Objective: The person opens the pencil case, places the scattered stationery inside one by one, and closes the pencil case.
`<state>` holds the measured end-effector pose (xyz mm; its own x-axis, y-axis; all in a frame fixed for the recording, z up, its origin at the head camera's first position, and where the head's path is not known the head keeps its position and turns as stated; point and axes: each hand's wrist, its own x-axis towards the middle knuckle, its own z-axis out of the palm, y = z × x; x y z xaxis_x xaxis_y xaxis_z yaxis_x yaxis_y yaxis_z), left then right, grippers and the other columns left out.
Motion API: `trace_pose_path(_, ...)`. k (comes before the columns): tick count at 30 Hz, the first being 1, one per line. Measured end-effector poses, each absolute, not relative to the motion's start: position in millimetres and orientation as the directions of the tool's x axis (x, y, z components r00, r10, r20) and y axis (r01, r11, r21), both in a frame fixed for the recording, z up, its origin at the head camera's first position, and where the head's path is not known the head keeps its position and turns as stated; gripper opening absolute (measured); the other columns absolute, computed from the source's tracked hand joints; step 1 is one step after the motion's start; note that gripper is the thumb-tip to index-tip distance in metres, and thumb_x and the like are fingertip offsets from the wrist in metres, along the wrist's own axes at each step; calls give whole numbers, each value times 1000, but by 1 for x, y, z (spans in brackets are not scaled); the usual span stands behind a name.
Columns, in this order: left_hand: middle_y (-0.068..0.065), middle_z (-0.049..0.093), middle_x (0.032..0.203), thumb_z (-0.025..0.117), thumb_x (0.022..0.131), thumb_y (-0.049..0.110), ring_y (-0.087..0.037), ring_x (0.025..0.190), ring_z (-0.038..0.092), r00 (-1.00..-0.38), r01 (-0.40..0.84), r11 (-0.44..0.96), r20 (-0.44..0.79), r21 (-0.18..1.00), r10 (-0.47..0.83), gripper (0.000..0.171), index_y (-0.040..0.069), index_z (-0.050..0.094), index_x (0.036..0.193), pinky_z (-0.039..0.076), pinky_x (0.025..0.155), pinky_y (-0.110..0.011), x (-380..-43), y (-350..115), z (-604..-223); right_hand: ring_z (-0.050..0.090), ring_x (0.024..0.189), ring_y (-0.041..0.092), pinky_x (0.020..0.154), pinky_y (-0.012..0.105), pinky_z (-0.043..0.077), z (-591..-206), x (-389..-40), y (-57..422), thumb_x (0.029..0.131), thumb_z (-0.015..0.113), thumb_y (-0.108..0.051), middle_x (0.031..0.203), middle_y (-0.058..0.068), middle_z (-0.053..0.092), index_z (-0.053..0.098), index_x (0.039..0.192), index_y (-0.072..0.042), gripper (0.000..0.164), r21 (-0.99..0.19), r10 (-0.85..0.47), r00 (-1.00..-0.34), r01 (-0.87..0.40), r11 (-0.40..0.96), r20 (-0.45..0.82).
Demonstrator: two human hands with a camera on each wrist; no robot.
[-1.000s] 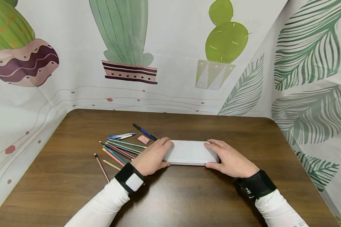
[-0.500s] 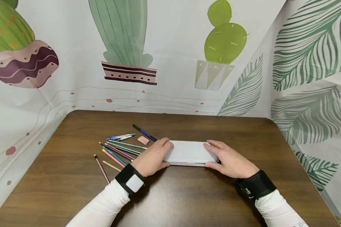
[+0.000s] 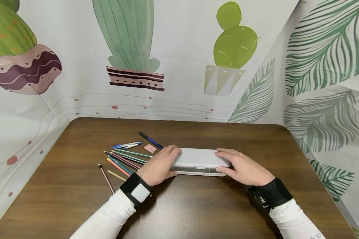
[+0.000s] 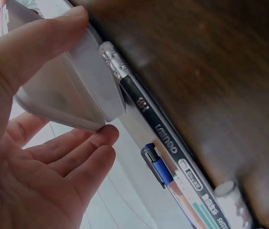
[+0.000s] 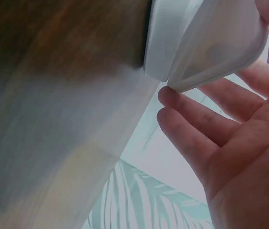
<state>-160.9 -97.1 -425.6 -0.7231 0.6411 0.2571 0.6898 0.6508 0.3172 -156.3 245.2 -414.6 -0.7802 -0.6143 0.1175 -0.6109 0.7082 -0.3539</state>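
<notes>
White case [image 3: 201,159]: flat on the table [image 3: 179,205], roughly in the middle, long side facing the person. Lid [image 5: 215,57] is ajar along the near edge, tilted up off the base [image 5: 159,43]. Can't really tell what's inside.
Left hand [image 3: 159,168]: gripping the left end, thumb at the front, fingertips round the back near the hinge corner. Probably that way so the base doesn't skid.
Right hand [image 3: 247,168]: same deal on the right end, thumb up front by the gap, a fingertip touching the back corner. My guess is holding both ends keeps the lid from twisting.
Colored pencils [image 3: 118,167]: loose fan to the left, a few partly hidden behind the left hand. Looks like they're off to the side to leave the case some room.
HB pencil [image 4: 167,139]: the black one, right beside the case's left end.
Pink eraser [image 3: 150,148]: just past the pencils, near the left hand.
Blue-and-white pens [image 3: 127,145]: side by side, beyond the pencils.
Dark blue pen [image 3: 151,140]: lies diagonally behind the eraser.
</notes>
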Motion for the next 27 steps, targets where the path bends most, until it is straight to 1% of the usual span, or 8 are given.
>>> trace_pose_path(7,-18,59,137,99,75,13,-34,125,60,-739,671,651,248,356,626,77,1,54,136,50,107,-43,-162,-97,-427,59,136,27,111,48,48,-415,-160,248,103,70,-44,148,10,62,61,145,-6,58,-434,-575,-808,-568,700,131)
trace_pose_path(12,-20,58,140,99,75,12,-33,129,58,-761,643,657,232,394,606,84,-1,50,141,50,108,-42,-160,-97,-426,66,121,20,103,46,53,-416,-162,250,105,67,-42,140,6,66,61,141,-10,49,-468,-547,-824,-545,696,146)
trace_pose_path(16,-21,56,143,99,76,12,-32,130,58,-775,622,663,210,416,596,90,-1,45,147,51,106,-41,-161,-96,-426,67,113,15,97,44,55,-417,-165,252,106,67,-40,135,4,68,61,138,-12,43,-500,-521,-839,-522,691,157)
trace_pose_path(21,-21,53,147,98,78,17,-30,128,60,-798,590,678,184,439,575,98,-1,39,153,52,105,-40,-161,-97,-425,68,114,17,97,46,55,-417,-168,255,106,67,-37,131,2,70,62,134,-13,37,-517,-493,-849,-512,685,188)
trace_pose_path(24,-23,53,146,97,80,22,-31,128,60,-804,579,676,185,455,565,97,-2,38,153,51,106,-40,-160,-98,-425,68,115,18,97,47,54,-418,-168,255,107,66,-36,129,1,70,62,133,-12,36,-531,-480,-854,-506,680,199)
trace_pose_path(27,-26,54,145,96,81,22,-33,127,61,-811,571,673,195,470,552,96,-4,37,153,51,107,-41,-159,-99,-423,68,115,19,96,48,55,-419,-169,256,108,65,-36,128,1,70,61,134,-11,36,-549,-461,-865,-488,679,198)
